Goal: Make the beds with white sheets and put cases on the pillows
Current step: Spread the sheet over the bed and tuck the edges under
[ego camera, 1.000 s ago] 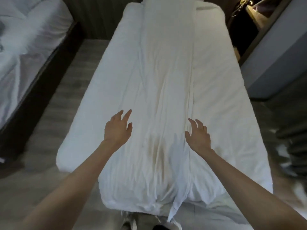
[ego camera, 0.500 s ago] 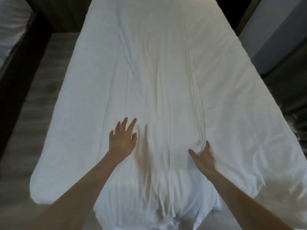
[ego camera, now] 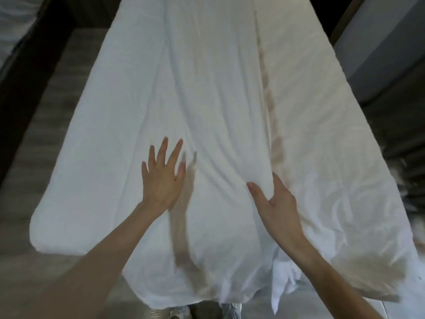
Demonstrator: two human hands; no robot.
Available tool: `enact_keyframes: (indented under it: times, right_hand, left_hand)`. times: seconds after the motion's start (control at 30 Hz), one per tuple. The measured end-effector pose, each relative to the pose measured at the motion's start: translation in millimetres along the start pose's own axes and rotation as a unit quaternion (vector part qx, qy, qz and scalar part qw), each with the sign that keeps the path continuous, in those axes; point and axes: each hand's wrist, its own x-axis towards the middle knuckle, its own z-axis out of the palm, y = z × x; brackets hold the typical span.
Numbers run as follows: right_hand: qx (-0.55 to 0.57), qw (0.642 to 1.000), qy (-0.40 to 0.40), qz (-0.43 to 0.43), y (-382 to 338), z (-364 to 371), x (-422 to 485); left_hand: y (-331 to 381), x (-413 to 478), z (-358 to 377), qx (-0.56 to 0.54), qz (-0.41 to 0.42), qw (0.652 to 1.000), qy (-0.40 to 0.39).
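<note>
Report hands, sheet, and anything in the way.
Left hand open, fingers spread over white sheet. Right hand straddling a sheet fold, grip unclear. No obstruction visible.
</note>
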Motion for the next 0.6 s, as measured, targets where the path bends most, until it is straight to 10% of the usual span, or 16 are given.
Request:
enact_keyframes:
  times: [0.27,0.6]
  right_hand:
    - [-0.047,0.956,-0.047,0.286,142.6,-22.0,20.9]
    - [0.075,0.961,0.025,0.263,150.0,-14.7,70.0]
  left_hand:
    - [-1.9,-33.9,42.5,0.127,-0.067,0.977,-0.159]
    - [-20.4,-17.9,66.5,0.069,-0.177,0.967,-0.172]
